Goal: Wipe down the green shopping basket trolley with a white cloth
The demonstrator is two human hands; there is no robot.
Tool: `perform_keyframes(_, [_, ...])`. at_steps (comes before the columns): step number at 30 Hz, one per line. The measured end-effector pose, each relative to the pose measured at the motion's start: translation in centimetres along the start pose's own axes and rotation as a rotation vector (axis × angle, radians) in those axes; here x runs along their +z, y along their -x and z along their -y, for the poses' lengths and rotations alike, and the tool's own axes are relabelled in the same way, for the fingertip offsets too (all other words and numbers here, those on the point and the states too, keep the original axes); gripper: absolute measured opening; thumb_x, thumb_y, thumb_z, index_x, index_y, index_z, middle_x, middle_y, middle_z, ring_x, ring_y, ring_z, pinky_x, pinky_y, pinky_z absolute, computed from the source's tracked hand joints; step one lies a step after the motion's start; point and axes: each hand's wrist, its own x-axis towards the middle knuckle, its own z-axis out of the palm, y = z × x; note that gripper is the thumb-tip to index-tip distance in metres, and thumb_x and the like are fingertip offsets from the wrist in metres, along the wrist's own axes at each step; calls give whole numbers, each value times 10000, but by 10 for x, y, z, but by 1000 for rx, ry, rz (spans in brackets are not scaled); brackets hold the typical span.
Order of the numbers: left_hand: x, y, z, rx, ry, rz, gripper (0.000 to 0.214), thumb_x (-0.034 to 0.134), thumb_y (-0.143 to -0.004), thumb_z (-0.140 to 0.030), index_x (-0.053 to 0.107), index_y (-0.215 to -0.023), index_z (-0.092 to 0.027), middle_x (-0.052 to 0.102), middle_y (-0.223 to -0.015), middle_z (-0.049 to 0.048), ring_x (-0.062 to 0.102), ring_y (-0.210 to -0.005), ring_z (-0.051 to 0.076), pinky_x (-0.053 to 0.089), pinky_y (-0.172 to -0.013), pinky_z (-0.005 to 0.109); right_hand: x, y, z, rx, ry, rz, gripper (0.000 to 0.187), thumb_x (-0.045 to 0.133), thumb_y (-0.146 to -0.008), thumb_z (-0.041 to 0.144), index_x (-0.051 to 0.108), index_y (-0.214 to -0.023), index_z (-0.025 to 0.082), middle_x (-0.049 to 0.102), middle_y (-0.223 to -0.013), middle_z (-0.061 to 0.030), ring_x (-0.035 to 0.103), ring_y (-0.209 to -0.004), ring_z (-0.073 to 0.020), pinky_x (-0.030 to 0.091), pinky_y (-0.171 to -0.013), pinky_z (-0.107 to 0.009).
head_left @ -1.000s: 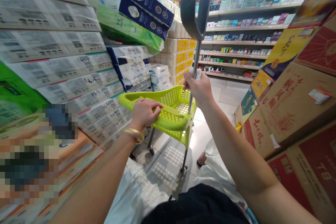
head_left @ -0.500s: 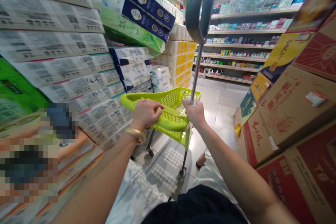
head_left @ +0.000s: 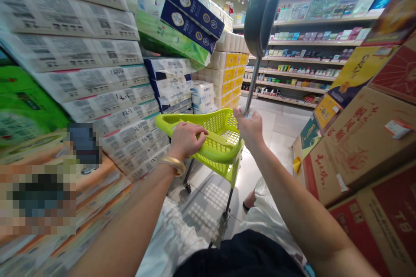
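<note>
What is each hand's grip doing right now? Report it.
Left hand: closed over the rim of a lime-green plastic basket.
Right hand: closed, holding the metal handle of a grey frying pan.

left hand low, right hand raised

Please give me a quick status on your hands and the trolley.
Left hand curled over lime-green basket rim. Right hand gripping metal pole. Stacked toilet-roll packs to left, cardboard cartons to right.
</note>
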Motion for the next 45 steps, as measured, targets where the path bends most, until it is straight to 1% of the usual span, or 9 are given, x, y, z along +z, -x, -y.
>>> perform_keyframes(4, [-1,1,1,7,8,1,352,433,-818,-320,780,-849,-265,793,-981,4,701,-959,227,444,-940,439,-4,36,-33,156,60,-36,376,708,-708,557,546,-740,219,504,-564,66,477,-520,-114,398,-495,-243])
perform_keyframes(7, [-1,2,2,9,8,2,348,436,-821,-321,779,-849,-270,793,-986,0,699,-955,221,442,-941,433,-4,38,-33,197,52,-25,393,707,-698,568,523,-699,220,471,-537,76,437,-479,-101,366,-465,-238])
perform_keyframes(18, [-1,1,5,27,18,13,348,429,-828,-326,773,-845,-274,793,-966,3,699,-948,216,432,-940,430,7,-43,68,-129,-166,67,463,697,-773,629,449,-730,240,391,-507,112,391,-413,-57,314,-412,-191])
perform_keyframes(21, [-2,2,8,43,26,12,353,423,-835,-331,770,-849,-270,792,-971,6,701,-951,220,428,-938,434,6,-28,55,-103,-134,59,466,702,-761,624,448,-704,238,401,-491,109,379,-407,-57,305,-402,-195])
perform_keyframes(28, [-7,4,14,69,14,53,348,424,-856,-323,765,-904,-267,788,-1028,9,700,-987,215,421,-968,441,0,40,-16,176,-5,73,426,681,-723,603,483,-669,230,453,-477,82,415,-433,-95,322,-426,-230])
perform_keyframes(33, [-16,6,11,80,-91,7,369,404,-898,-291,766,-967,-271,777,-1082,13,601,-1239,271,204,-1173,572,2,48,-29,154,12,77,401,655,-747,584,487,-689,225,460,-524,77,434,-481,-104,359,-489,-244])
perform_keyframes(37, [-23,10,-5,-1,-153,-121,331,470,-906,-338,749,-1037,-219,758,-1133,82,605,-1218,297,211,-1178,590,9,52,-27,150,-40,72,339,675,-746,500,527,-842,211,527,-657,56,496,-589,-120,422,-586,-256])
perform_keyframes(41, [-17,11,-37,-31,40,-40,383,395,-951,-322,728,-1094,-200,764,-1106,77,686,-1046,231,433,-1044,444,13,63,-26,144,-230,92,443,656,-725,335,426,-1092,243,561,-851,39,560,-737,-138,472,-712,-275])
perform_keyframes(45, [-3,10,-61,-65,121,-35,390,374,-956,-283,731,-1083,-193,762,-1104,75,693,-1017,209,472,-959,359,13,68,-30,123,-257,111,465,578,-662,233,385,-1085,263,517,-983,10,562,-910,-165,479,-881,-322])
